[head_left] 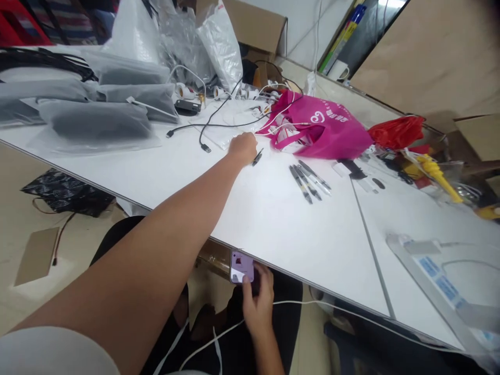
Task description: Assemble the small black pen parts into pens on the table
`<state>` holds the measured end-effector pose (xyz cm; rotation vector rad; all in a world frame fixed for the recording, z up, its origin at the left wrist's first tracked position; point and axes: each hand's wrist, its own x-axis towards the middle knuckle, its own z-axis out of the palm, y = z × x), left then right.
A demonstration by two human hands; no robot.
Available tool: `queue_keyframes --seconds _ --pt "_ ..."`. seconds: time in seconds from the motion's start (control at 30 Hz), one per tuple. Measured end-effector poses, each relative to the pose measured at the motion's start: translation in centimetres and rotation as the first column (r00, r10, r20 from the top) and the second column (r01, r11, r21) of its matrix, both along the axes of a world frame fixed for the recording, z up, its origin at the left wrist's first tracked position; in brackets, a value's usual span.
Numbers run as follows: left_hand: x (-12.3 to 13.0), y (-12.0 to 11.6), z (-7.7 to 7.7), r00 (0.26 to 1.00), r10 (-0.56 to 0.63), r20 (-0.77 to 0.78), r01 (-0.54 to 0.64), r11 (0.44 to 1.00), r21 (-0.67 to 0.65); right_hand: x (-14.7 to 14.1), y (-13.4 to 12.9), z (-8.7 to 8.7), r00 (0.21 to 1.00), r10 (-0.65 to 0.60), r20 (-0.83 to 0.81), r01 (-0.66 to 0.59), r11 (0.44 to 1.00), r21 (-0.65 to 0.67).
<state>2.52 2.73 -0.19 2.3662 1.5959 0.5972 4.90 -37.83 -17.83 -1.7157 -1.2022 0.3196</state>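
My left hand [242, 148] is stretched far out over the white table [253, 213], its fingers closed. A dark pen [258, 157] juts out at its right side; the grip itself is mostly hidden by the hand. Several more pens [310, 181] lie side by side to the right, apart from the hand. Below the table's front edge, my right hand [260, 302] holds a phone [241, 268] with a lit, pinkish screen, the thumb resting at its lower edge.
Black cables [205, 125] and a magenta bag [332, 130] lie beyond my left hand. Grey plastic-wrapped packs [96, 122] crowd the left side. A red bag [396, 133] and a yellow tool [439, 177] are at right. A white cord [312, 302] runs below the table edge.
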Motion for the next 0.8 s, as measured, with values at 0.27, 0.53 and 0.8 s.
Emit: queue_keyframes --seconds 0.27,0.53,0.8 --pt "0.0 -0.1 -0.1 1.000 -0.005 0.005 0.005 1.000 0.000 3.1 2.9 -2.3 0.966 -0.127 -0.224 0.084 0.978 -0.191" --pt "-0.1 0.0 -0.3 0.991 0.000 0.132 0.006 0.999 -0.040 2.6 3.2 -2.5 0.961 -0.124 -0.246 0.086 0.983 -0.160" --pt "-0.3 0.7 -1.0 0.967 0.010 0.256 -0.002 1.000 -0.031 3.0 3.2 -3.1 0.965 -0.151 -0.215 0.120 0.982 -0.149"
